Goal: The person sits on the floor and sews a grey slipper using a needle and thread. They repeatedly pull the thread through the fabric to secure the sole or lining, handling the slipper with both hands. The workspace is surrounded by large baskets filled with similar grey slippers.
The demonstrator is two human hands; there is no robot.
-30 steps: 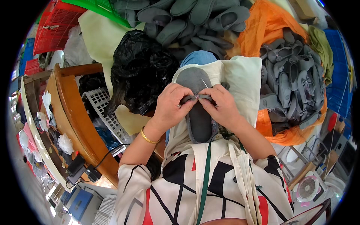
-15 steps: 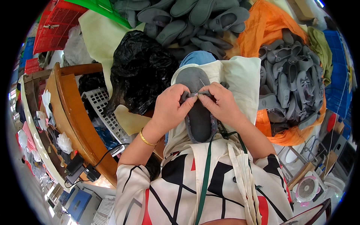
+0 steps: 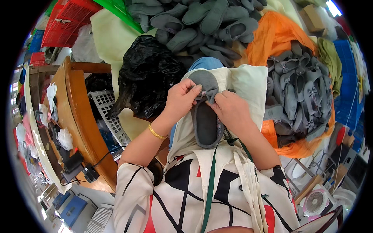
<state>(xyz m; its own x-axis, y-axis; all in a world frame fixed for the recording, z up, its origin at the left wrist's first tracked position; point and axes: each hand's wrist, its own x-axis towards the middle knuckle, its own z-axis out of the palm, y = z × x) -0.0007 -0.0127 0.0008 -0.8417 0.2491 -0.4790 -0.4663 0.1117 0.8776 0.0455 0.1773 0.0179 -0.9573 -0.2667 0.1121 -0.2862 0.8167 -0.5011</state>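
Note:
A grey slipper (image 3: pixel 207 125) lies on my cloth-covered lap, its toe pointing away from me. Across its upper sits a small grey fabric bow (image 3: pixel 211 93). My left hand (image 3: pixel 179 101) pinches the bow's left side between thumb and fingertips. On the other side, my right hand (image 3: pixel 234 110) is closed, thumb and fingers gripping the slipper by the edge of its opening, just below the bow. Some of the right fingertips are hidden. Pale cloth (image 3: pixel 248 83) spreads under and beside the slipper.
A black plastic bag (image 3: pixel 149 73) is ahead on the left. Many grey slippers (image 3: pixel 211 17) are heaped at the far side, and more (image 3: pixel 299 89) fill an orange sack (image 3: pixel 268 37) on the right. To the left are a wooden desk (image 3: pixel 79 128) and a white perforated basket (image 3: pixel 110 112).
My hands have moved apart from the bow's middle, the left thumb shifting up onto its left side and the right hand dropping lower. The thin straight glint between them no longer shows.

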